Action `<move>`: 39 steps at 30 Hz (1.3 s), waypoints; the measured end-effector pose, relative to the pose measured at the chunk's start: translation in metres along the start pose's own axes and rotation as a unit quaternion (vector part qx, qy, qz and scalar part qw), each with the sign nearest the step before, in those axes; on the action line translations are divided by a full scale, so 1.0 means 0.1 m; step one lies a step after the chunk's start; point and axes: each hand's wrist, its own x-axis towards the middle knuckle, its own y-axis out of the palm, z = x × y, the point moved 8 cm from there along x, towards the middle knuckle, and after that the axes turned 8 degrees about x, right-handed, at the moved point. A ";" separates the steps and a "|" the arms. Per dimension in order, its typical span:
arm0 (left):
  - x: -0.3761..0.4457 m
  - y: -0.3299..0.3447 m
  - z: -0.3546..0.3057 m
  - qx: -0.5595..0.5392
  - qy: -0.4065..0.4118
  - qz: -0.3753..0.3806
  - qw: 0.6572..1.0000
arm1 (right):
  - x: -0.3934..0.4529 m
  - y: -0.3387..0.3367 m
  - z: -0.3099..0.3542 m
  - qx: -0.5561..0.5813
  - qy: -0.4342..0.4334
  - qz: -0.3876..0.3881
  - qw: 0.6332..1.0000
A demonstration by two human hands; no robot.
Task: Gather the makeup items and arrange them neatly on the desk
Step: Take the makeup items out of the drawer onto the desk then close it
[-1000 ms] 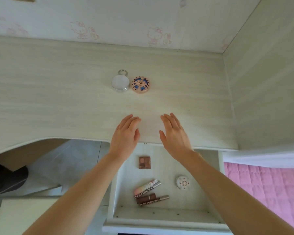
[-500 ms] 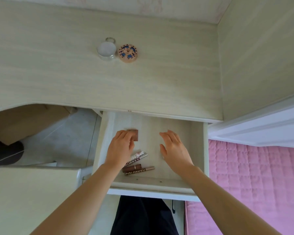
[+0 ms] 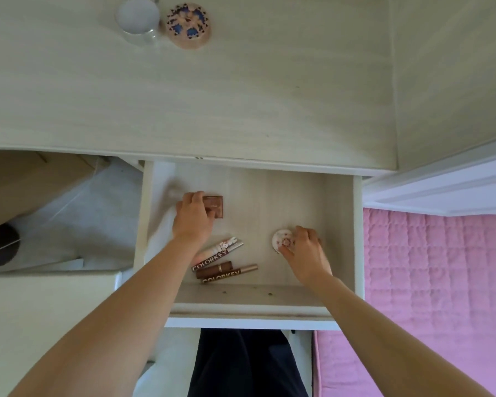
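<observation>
An open drawer [image 3: 340,224] under the desk [image 3: 241,96] holds makeup. My left hand [image 3: 194,219] curls its fingers round a small brown square palette [image 3: 216,207] at the drawer's back left. My right hand [image 3: 305,250] pinches a small round white compact [image 3: 281,239] with a floral lid at the drawer's right. Three tubes lie in the drawer between my arms: a pink-and-silver one [image 3: 221,249], a brown one [image 3: 214,270] and a slim gold-capped one [image 3: 232,274]. On the desk top sit a clear round case [image 3: 136,18] and a patterned round compact [image 3: 188,24].
A wood-grain side panel [image 3: 453,75] walls the desk on the right. A pink quilted bed [image 3: 441,296] lies right of the drawer. The floor and a dark shape [image 3: 0,245] show at left, and my dark trousers [image 3: 241,365] show below the drawer front.
Both hands came down from the desk top into the drawer. The left hand closed on the brown palette and the right hand on the round white compact. The camera tilted down.
</observation>
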 end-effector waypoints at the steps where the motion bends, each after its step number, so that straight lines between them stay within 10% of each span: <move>1: 0.03 0.03 0.02 -0.001 -0.010 0.001 1.000 | 0.02 0.02 -0.06 0.024 0.025 -0.001 0.999; 15: 0.08 0.15 0.03 -0.012 -0.037 -0.052 0.998 | 0.09 0.17 -0.14 0.111 0.051 -0.028 0.992; 39: -0.69 -0.23 0.05 -0.347 -0.048 -0.077 0.934 | -0.31 -0.06 0.35 0.292 0.027 -0.035 0.955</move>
